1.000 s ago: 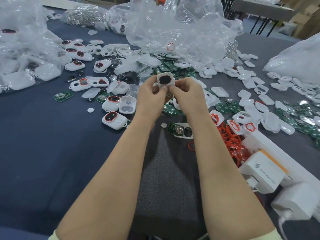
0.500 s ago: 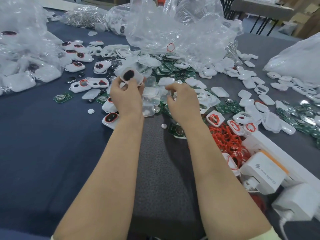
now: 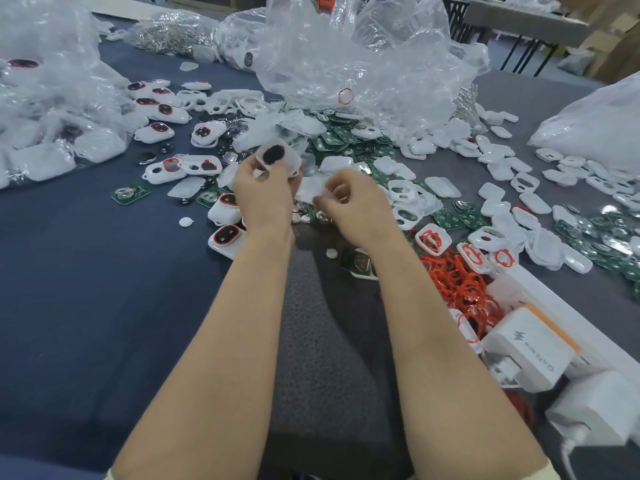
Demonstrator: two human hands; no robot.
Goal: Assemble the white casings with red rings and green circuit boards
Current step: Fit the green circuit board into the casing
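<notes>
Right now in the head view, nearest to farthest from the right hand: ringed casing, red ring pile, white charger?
1. Ringed casing, just right of the right hand.
2. Red ring pile, farther right.
3. White charger, lower right, farthest.

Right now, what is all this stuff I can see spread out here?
held casing: one, white with a dark oval window, raised above the centre pile.
finished casings: several, white with red-rimmed dark windows, left of centre.
empty shells: many, white, scattered to the right.
red rings: a heap, red, right of centre on the near side.
circuit boards: many, green, piled at centre back and far right.
plastic bags: at least three, clear, along the back and sides.
power adaptors: about two, white, lower right corner.
table: one, dark blue-grey covering.
left hand: pinches the held casing.
right hand: fingers curled; whether it holds anything is too blurred to tell.
</notes>
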